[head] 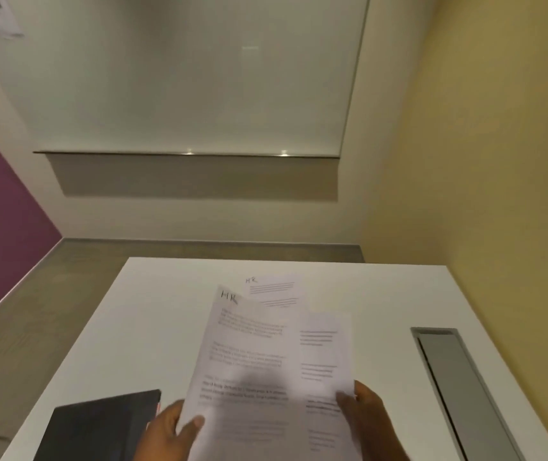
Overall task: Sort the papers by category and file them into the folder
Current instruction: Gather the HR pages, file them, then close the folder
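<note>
Presently: fanned papers [249, 361], top sheet marked HR, held above the worktop [166, 311] just right of the folder [99, 427], their long axis running away from the person. Left hand [166, 430] pinches the lower left edge, right hand [365, 417] the lower right, both gripping paper. The left hand is nearer the folder.

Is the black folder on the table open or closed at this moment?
Closed, as far as visible: the black folder lies flat on the white table, only its dark cover showing; its near part is out of frame.
</note>
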Tool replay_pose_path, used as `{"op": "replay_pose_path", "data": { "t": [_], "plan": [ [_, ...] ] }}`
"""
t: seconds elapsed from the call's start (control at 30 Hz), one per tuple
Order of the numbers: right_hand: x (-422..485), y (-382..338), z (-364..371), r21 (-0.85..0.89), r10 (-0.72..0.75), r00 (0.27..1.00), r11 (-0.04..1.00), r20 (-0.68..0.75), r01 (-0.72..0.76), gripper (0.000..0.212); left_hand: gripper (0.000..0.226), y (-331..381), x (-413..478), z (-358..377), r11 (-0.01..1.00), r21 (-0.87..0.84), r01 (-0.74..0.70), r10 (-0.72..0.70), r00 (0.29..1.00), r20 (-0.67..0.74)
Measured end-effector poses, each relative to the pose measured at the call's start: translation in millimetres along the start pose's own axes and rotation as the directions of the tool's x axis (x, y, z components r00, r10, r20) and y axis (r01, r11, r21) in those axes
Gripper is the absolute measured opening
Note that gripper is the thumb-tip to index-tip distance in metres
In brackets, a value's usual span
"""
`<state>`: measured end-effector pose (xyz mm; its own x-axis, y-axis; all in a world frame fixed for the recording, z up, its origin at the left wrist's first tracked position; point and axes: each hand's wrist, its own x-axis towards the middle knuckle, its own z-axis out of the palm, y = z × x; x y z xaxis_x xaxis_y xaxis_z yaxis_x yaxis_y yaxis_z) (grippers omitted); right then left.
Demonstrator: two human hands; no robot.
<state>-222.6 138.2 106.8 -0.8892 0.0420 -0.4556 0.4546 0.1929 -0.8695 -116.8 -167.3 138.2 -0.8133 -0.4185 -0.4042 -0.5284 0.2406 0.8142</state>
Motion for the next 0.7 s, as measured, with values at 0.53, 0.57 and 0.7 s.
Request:
{"op": "replay_pose_path", "data": {
  "t": [0.53,0.57,0.7],
  "plan": [
    [-24,-24,-29,0.063,0.038,0.996,0.997,0.082,-0.044,0.034,0.032,43,0,60,0.996,0.024,-0.083,0.072,0.946,0.316],
    [-23,-24,-29,0.013,0.029,0.996,0.999,0.082,-0.03,0.028,0.026,36,6,70,0.996,0.039,-0.074,0.059,0.952,0.301],
    [-6,1,-39,-0.156,0.015,0.995,0.988,0.099,0.001,0.019,0.02,36,28,103,0.986,0.126,-0.112,0.068,0.949,0.308]
  ]
}}
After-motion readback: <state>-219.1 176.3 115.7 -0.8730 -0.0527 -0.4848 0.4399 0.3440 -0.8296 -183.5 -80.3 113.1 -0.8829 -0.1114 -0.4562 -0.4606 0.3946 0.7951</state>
